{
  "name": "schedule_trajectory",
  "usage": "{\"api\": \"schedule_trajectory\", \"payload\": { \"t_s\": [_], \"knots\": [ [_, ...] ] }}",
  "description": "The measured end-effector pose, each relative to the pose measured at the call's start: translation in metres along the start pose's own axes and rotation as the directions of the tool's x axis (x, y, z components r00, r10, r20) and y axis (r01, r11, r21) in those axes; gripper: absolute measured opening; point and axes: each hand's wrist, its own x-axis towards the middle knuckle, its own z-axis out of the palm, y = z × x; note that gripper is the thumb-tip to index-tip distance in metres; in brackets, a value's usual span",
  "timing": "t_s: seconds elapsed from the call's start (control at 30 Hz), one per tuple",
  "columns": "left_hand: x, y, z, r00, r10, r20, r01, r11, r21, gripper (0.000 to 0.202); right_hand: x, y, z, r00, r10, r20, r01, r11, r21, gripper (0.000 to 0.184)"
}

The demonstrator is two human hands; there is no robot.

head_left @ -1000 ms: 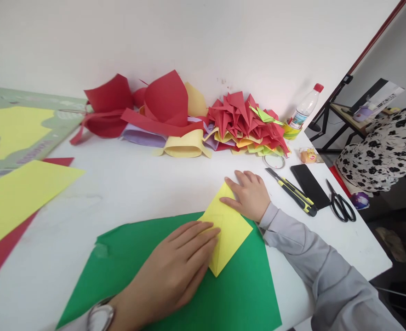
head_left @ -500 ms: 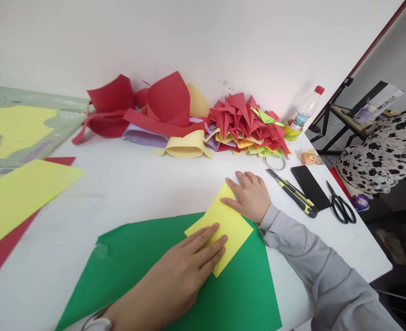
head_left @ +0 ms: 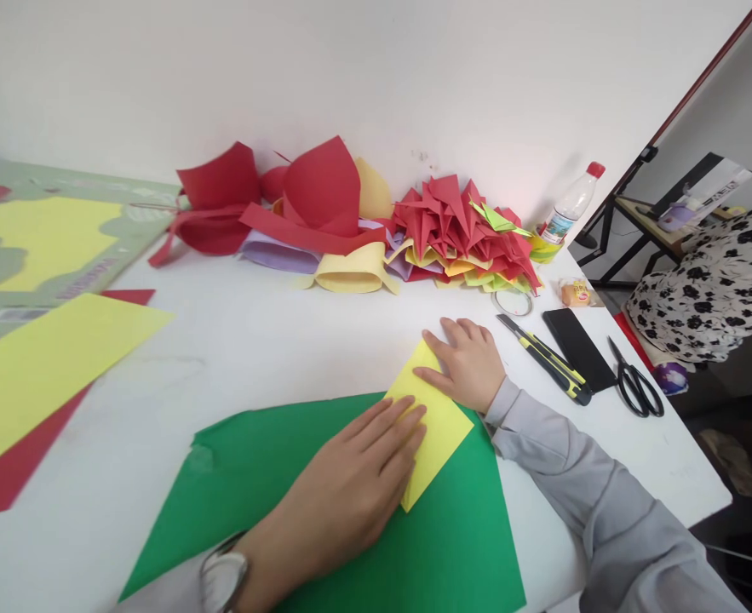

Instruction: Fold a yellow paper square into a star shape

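A folded piece of yellow paper (head_left: 443, 430) lies at a slant on a large sheet of green paper (head_left: 254, 468). Across its left part rests my left hand (head_left: 356, 477), palm down with fingers stretched out, covering the paper's left corner. My right hand (head_left: 465, 362) presses on the top corner, fingers spread, the thumb lying over the yellow surface. A wristwatch (head_left: 223, 579) is on my left wrist.
Left are yellow sheets (head_left: 62, 366) over a red sheet (head_left: 37, 460). Along the wall lie red paper shapes (head_left: 324, 191) and folded red paper pieces (head_left: 443, 217). Right are a utility knife (head_left: 548, 358), black flat object (head_left: 578, 347), scissors (head_left: 637, 387) and bottle (head_left: 571, 209). Someone's patterned clothing (head_left: 708, 272) shows beyond.
My left hand has slid up and over the yellow paper's left corner, which showed before. My right hand stays on the top corner. The whole view has shifted slightly.
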Motion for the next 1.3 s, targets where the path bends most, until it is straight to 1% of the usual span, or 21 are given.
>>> {"api": "schedule_trajectory", "payload": {
  "t_s": [0.1,0.3,0.4,0.6,0.77,0.83,1.03,1.2,1.3],
  "knots": [
    [0.004,-0.006,0.003,0.999,-0.022,0.029,0.020,0.997,0.069,0.033,-0.001,0.000,-0.001,0.999,-0.032,-0.023,0.032,0.999,0.012,0.063],
    [0.002,0.002,0.000,0.998,-0.009,0.060,0.003,0.996,0.093,0.035,-0.002,0.003,0.004,0.985,-0.145,-0.093,0.151,0.987,0.058,0.058],
    [0.002,0.005,-0.001,0.998,-0.019,0.067,0.011,0.993,0.114,0.034,-0.002,0.005,0.008,0.979,-0.160,-0.126,0.172,0.981,0.093,0.053],
    [0.004,0.007,-0.002,0.995,-0.026,0.101,0.018,0.996,0.084,0.035,-0.002,0.005,0.010,0.968,-0.187,-0.167,0.208,0.971,0.118,0.037],
    [0.002,0.007,-0.003,0.987,-0.045,0.153,0.038,0.998,0.052,0.034,-0.001,0.005,0.011,0.956,-0.236,-0.175,0.259,0.958,0.121,0.035],
    [0.001,0.007,-0.003,0.985,-0.049,0.164,0.043,0.998,0.037,0.034,-0.001,0.005,0.011,0.962,-0.222,-0.160,0.241,0.963,0.117,0.035],
    [0.002,0.010,-0.005,0.982,-0.059,0.181,0.060,0.998,-0.002,0.034,0.000,-0.001,0.007,0.985,-0.083,-0.153,0.092,0.994,0.052,0.035],
    [0.001,0.017,-0.004,0.981,-0.096,0.171,0.096,0.995,0.004,0.035,0.002,-0.007,0.004,0.992,-0.047,-0.121,0.043,0.999,-0.029,0.038],
    [0.001,0.018,-0.004,0.981,-0.089,0.170,0.090,0.996,-0.001,0.034,0.003,-0.007,0.004,0.994,-0.025,-0.110,0.019,0.999,-0.048,0.037]
  ]
}}
